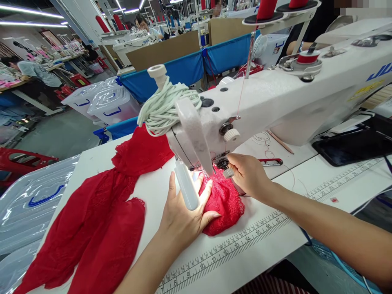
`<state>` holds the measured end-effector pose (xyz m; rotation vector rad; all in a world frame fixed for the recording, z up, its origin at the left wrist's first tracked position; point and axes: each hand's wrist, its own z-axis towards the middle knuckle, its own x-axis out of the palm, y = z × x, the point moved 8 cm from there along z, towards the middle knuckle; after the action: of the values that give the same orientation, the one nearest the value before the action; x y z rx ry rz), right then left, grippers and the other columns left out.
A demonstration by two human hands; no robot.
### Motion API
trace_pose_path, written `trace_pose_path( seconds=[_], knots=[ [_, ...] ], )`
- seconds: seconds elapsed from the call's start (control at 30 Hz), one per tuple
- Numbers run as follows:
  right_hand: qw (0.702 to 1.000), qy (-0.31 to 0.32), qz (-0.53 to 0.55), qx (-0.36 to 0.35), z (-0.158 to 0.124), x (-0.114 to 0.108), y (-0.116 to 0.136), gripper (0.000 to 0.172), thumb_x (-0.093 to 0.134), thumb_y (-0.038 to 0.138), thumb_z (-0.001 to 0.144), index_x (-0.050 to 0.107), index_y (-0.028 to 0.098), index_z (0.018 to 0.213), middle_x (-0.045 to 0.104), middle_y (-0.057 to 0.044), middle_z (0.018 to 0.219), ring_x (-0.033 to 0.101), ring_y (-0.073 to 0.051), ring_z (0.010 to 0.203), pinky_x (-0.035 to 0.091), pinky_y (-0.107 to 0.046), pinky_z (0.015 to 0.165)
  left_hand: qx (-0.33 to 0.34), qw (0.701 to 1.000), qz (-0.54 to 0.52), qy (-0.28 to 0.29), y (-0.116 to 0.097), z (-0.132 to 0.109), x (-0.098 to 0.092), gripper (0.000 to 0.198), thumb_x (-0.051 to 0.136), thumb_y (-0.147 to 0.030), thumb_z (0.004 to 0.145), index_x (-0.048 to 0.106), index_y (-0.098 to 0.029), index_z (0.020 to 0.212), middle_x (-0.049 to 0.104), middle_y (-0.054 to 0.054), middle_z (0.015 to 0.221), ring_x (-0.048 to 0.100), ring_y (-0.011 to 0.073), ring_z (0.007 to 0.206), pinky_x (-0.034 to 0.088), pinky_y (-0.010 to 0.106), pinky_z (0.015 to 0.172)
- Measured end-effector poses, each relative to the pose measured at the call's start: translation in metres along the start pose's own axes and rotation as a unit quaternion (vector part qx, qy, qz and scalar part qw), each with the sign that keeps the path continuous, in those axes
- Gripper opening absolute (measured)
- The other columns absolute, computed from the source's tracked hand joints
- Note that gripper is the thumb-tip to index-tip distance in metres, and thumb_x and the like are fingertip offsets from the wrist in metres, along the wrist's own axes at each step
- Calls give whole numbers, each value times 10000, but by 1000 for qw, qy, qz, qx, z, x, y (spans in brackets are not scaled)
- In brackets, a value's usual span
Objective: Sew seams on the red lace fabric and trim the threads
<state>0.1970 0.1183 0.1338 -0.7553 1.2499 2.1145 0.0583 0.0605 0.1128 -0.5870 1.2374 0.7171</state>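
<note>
1. Clear plastic bin (27,212), far left, is closed by a lid with a blue handle. Its contents cannot be made out through the lid.
2. Red crate (18,160) is set on the floor behind it; the contents are hidden.
3. Loose red lace lengths (92,228) are draped over the left end of the white table (260,241) and past its edge. A ruler is printed along the table's front.
4. Two further lidded clear bins (105,102) are stacked close together behind the table. Their lids are on and the contents are not visible.
5. Left hand (183,216) is laid flat with the fingers spread wide and pressed on the red lace piece (225,204). This piece is bunched on the table directly under the machine head. A white lamp tube (186,185) is seen in front of the hand.
6. Coil of white cord (165,108) is hung on the head of the white sewing machine (275,102).
7. Right hand (249,175) has its thumb and forefinger drawn narrow and pinched on a ridged white knob (228,173) just above the lace piece.
8. Red-handled tool (271,162) is laid on the table behind that hand.
9. Red thread cones (266,8) are stood on the rack above.
10. Blue basket (337,257) is seen below the table's right end; the contents cannot be told.
</note>
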Motion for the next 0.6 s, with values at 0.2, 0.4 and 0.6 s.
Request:
trace_pose_path(
  seconds=[0.2, 0.4, 0.6],
  knots=[
    [999, 46, -17, 11, 0, 4, -2, 225, 391, 282, 868, 455, 205, 667, 536, 0, 591, 404, -114, 513, 224, -261, 495, 2, 1000, -18, -22, 0, 0, -2, 600, 475, -575, 826, 550, -167, 1260, 574, 205, 1270, 472, 443, 1202, 68, 659, 1067],
    [990, 101, -77, 63, -5, 15, -11, 233, 567, 374, 787, 545, 223, 963, 646, -31, 924, 579, -170, 739, 353, -269, 589, -2, 999, -13, -50, 0, -2, -3, 546, 440, -558, 852, 577, -190, 1232, 578, 175, 1274, 490, 423, 1186, 115, 661, 1066],
    [983, 136, -113, 40, -7, 24, -3, 123, 475, 293, 838, 574, 230, 875, 628, -5, 794, 524, -137, 634, 283, -254, 545, 8, 998, 22, -61, -4, -3, -9, 552, 445, -564, 849, 597, -174, 1208, 593, 181, 1252, 521, 397, 1155, 187, 640, 1062]
  ],
)
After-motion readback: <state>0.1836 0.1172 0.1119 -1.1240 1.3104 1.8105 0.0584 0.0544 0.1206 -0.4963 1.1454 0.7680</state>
